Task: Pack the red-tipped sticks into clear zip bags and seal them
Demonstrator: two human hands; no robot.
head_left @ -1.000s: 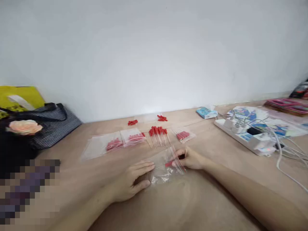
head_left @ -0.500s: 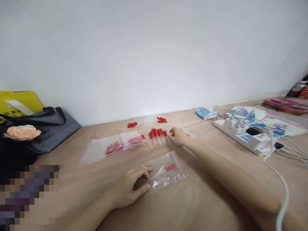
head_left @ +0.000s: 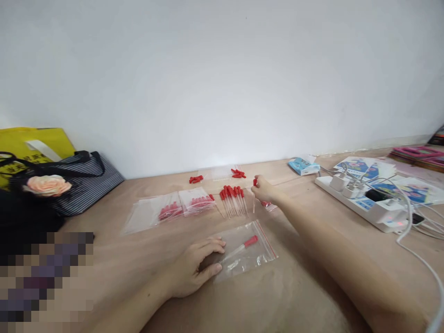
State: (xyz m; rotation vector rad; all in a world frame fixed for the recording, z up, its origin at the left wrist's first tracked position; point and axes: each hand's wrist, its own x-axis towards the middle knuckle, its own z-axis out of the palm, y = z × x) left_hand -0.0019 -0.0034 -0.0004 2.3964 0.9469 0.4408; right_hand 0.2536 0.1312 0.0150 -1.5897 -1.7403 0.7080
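Left hand (head_left: 194, 267), fingers parted, rests on a clear bag (head_left: 262, 253) enclosing a red-topped dropper (head_left: 250, 241); right hand (head_left: 265, 190), arm outstretched, pinches a second dropper (head_left: 255, 182). Left of both hands, a yellow bag (head_left: 52, 137) bears partly hidden black characters.

head-worn view, close above table (head_left: 270, 300), facing forward-down toward wall (head_left: 222, 92)

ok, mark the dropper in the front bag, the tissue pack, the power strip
Dropper (head_left: 249, 242): head view, on its red bulb.
Tissue pack (head_left: 301, 167): head view, on its blue wrapper.
Power strip (head_left: 363, 203): head view, on its outlet face.
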